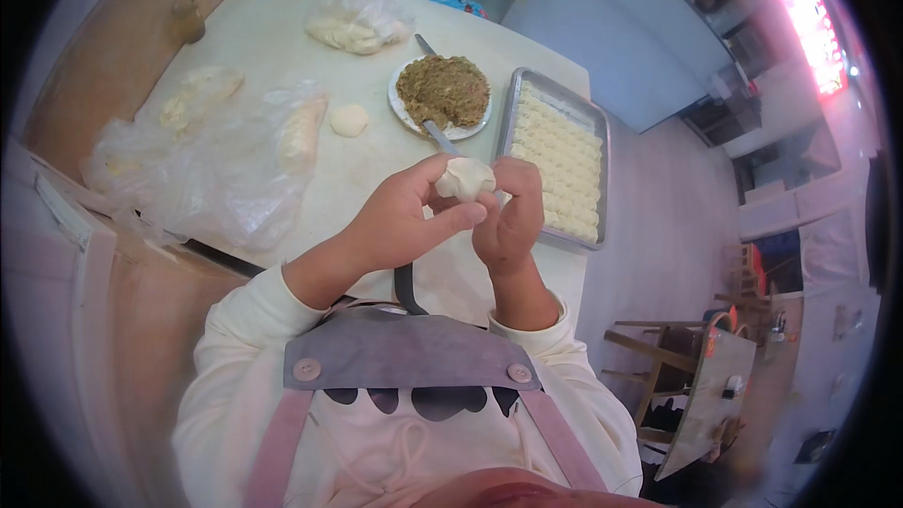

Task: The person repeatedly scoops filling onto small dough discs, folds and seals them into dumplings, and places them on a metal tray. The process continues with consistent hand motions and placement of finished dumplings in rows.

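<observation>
My left hand (400, 212) is closed around a pale, ruffled dumpling (465, 179), held over the near part of the table. Close on its right, my right hand (513, 212) is curled, with its fingertips near the dumpling. A flat metal spreader (439, 137) runs from the filling, behind the dumpling, toward my right hand, which seems to grip it; the grip itself is partly hidden. Beyond my hands stands a white plate (399, 115) heaped with brown-green filling (442, 87). A second utensil (425, 44) sticks out past its far side. One round wrapper (349, 120) lies left of the plate.
A metal tray (509, 116) with rows of dumplings (557, 169) is at the right table edge. Clear plastic bags (216, 169) with pale dough spread over the left side; another bag (357, 14) sits at the back. A wooden table with chairs (705, 395) stands farther right.
</observation>
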The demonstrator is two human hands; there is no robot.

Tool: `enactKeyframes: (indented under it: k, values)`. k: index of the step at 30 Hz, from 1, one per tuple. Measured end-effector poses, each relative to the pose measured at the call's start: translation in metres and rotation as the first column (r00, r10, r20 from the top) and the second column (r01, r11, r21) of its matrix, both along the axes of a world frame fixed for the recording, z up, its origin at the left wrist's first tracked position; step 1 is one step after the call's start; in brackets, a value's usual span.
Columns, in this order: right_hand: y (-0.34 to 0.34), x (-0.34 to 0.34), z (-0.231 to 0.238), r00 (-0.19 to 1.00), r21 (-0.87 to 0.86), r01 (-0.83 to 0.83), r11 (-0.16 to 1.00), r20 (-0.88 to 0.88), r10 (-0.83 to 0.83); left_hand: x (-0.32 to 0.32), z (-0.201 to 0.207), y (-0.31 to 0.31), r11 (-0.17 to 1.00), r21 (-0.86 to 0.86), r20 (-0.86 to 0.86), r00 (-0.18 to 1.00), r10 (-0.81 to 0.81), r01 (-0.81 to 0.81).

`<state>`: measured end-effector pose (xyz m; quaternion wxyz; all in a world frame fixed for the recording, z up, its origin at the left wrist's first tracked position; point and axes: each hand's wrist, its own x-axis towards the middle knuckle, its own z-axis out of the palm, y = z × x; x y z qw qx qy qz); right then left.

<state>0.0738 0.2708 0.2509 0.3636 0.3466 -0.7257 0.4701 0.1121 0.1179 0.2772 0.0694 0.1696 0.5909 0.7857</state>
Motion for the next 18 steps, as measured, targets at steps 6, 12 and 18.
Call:
enactKeyframes:
  k: [6,12,18]
  values:
    - [0.006,-0.003,-0.002,0.996,-0.021,-0.078,0.997,0.038,0.079,-0.004,0.004,-0.003,0.954,-0.272,-0.155,0.984,0.090,-0.130]
    - [0.006,-0.011,0.000,0.966,0.071,-0.033,0.997,0.257,0.013,-0.025,-0.017,0.001,0.828,-0.467,-0.335,0.929,0.160,-0.311]
    - [0.022,-0.055,-0.045,0.628,0.051,0.015,0.999,0.777,-0.049,-0.066,-0.069,0.000,0.717,-0.677,-0.141,0.985,0.095,-0.166]
